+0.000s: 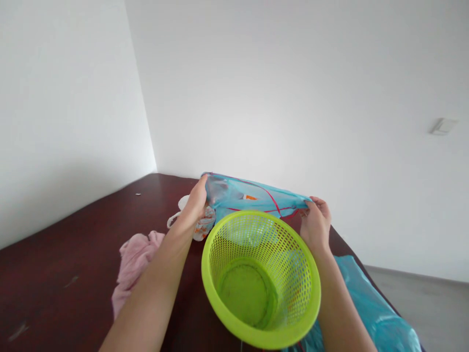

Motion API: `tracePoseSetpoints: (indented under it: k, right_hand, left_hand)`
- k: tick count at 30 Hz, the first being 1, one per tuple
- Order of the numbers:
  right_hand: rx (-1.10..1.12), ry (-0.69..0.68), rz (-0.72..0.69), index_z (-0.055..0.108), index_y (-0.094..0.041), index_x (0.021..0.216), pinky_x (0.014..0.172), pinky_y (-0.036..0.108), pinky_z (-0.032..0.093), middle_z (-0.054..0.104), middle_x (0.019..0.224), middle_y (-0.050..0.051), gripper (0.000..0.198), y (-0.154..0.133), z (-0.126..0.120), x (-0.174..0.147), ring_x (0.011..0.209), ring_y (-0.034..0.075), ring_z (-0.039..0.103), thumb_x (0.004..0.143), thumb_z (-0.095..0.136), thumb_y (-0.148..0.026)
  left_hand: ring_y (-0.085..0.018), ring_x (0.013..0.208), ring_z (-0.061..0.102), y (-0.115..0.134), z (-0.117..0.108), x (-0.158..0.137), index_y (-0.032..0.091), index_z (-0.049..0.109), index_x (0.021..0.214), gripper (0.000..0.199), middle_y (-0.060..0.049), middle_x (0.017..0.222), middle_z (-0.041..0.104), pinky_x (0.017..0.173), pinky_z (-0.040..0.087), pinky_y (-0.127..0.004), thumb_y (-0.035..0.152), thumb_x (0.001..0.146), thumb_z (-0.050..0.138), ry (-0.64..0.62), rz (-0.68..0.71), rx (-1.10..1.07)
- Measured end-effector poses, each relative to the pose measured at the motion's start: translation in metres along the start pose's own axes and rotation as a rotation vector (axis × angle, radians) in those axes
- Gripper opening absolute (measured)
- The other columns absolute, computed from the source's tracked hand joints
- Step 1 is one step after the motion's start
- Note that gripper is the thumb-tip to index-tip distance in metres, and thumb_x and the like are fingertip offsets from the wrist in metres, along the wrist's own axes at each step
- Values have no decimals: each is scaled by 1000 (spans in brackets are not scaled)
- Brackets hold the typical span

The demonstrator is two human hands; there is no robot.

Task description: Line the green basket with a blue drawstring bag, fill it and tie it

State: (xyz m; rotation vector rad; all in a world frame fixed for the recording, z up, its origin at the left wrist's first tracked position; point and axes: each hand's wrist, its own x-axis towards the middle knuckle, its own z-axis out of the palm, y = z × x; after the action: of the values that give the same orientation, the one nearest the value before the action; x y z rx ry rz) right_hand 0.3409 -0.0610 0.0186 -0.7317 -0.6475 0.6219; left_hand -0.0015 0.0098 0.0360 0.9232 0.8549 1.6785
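Head view, looking over the person's shoulder: both hands are up front with a translucent blue plastic bag [234, 193] stretched sideways between them, red drawstring [273, 198] running along its mouth. Left hand [200, 198] closed on the bag's left edge, its fingers mostly hidden behind the plastic. Right hand [317, 222] has thumb and fingers pinched together on the right end. Bag sits above the far part of the dark red table [73, 274], just beyond a lime green mesh basket [208, 259]. Basket is tilted, mouth toward the wearer, between the two forearms; solid round base, perforated wall, blue plastic visible through some holes. Can't tell what supports it. Labels: beside the left hand there's a clear-and-white package [203, 227] with orange print, partly behind the wrist, too small and blurred to read. Another orange-and-white patch [250, 197] shows at the bag, also illegible; can't tell if it's inside or behind. White loop [172, 220] sticks out left of the package. Pink cloth [137, 254] lies crumpled on the table, partly behind the left forearm. More blue plastic [373, 303] is spread at the right table edge, next to the right forearm. White switch plate [444, 126] on the wall, far right.
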Motion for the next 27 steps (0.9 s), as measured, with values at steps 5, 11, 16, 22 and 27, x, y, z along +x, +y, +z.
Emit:
tracePoseSetpoints:
  k: [5,11,16,22,27]
  right_hand:
    - [40,55,164,69,-26,101,56,18,54,71,82,-6,34,5,-5,7,68,12,67,72,86,-18]
    - [86,15,225,61,-25,85,58,18,55,71,85,-5,30,5,-5,6,72,12,67,69,80,-8]
    - [70,-52,166,64,-24,78,63,20,54,75,95,-2,20,-1,-2,0,80,13,68,71,82,-16]
    - [-107,-35,88,85,-23,92,72,27,54,82,100,4,22,-4,3,-3,86,18,69,72,76,-27]
    - [-249,-170,14,87,-26,123,88,36,59,83,118,5,53,-7,1,-2,98,23,72,73,69,-26]
  left_hand:
    - [-14,63,60,2,-7,5,26,63,99,34,6,79,65,54,47,-23,44,83,87,154,226,55]
    - [-13,64,46,7,-20,4,25,47,77,30,7,72,45,62,41,-24,24,82,77,102,484,385]
    - [-26,118,74,2,-17,-2,24,83,84,33,-8,116,77,115,58,-43,13,99,56,18,735,828]
    - [-33,149,71,-9,-16,-1,20,79,149,46,-16,153,77,137,51,-54,20,109,56,-31,639,951]
    - [-35,169,57,-8,-15,-6,28,44,185,82,-12,185,57,146,41,-58,28,107,69,-119,581,884]
